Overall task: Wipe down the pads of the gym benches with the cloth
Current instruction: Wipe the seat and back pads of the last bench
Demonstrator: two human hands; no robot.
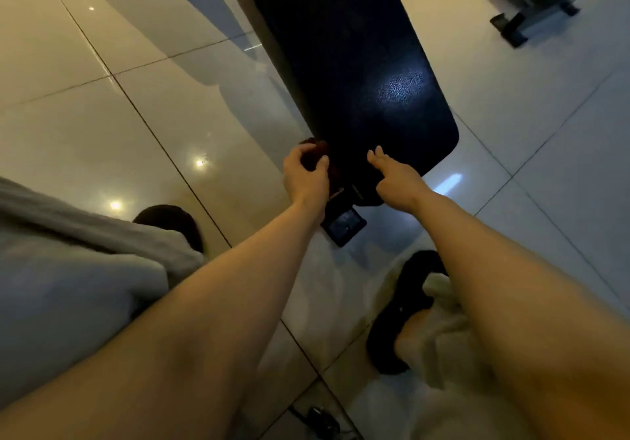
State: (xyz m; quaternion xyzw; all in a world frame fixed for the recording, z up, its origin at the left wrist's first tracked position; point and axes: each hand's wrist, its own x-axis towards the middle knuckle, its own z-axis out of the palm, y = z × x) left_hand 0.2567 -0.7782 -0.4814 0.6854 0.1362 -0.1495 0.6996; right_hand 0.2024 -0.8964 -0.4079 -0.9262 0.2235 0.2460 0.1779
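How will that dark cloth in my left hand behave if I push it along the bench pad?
The cloth is bunched inside the left hand, so it is probably soft and floppy. It looks light. The bench pad has a pebbled, shiny surface, so the cloth should slide fairly easily.

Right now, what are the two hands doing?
Left hand: grips a dark cloth at the bench pad edge.
Right hand: open, fingers on the pad.

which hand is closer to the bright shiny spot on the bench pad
Right. The right hand rests on the near end of the bench pad, just below the shiny spot. The left hand holds the cloth at the pad's left edge, farther away.
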